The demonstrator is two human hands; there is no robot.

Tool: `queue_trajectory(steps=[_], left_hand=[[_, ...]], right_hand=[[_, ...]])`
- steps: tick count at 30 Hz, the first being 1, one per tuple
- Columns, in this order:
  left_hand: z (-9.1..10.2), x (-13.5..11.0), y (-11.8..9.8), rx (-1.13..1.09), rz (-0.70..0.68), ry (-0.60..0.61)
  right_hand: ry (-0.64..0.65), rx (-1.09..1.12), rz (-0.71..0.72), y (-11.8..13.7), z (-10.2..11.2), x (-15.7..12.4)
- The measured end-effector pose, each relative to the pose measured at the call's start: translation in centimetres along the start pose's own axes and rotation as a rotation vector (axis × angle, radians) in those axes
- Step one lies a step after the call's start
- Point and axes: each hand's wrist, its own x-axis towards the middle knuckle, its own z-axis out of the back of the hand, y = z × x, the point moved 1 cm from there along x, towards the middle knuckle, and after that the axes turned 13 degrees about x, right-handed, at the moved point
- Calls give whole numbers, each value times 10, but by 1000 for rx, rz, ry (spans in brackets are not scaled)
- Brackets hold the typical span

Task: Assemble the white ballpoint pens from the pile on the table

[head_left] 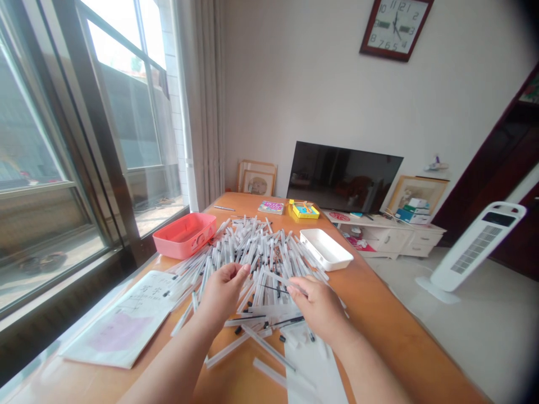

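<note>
A large heap of translucent white pen barrels (238, 241) with dark caps and thin black refills is spread over the middle of the wooden table. Over its near side, my right hand (318, 306) is closed around a translucent pen barrel (278, 278), which points left and away from me. My left hand (223, 292) hovers to the left of it, thumb and fingertips pinched together; whatever they hold, if anything, is too small to make out. Below my hands, several loose barrels (269, 348) and small black caps lie on the table, partly over a pale sheet (314, 370).
A coral-red tray (179, 247) stands left of the heap, a white tray (332, 261) right of it. One booklet (122, 320) lies at the left edge. Farther back are a pink booklet (270, 207) and a yellow box (304, 210). A tower fan (480, 247) stands off to the right.
</note>
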Motion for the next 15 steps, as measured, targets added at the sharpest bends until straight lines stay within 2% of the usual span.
queue_trajectory(steps=[4, 9, 15], left_hand=[[-9, -1, 11, 273, -166, 1], [-23, -13, 17, 444, -397, 124], [-29, -22, 12, 717, -460, 255]], right_hand=[[-8, -225, -28, -13, -3, 3], [65, -274, -19, -15, -12, 3], [155, -261, 10, -4, -22, 2]])
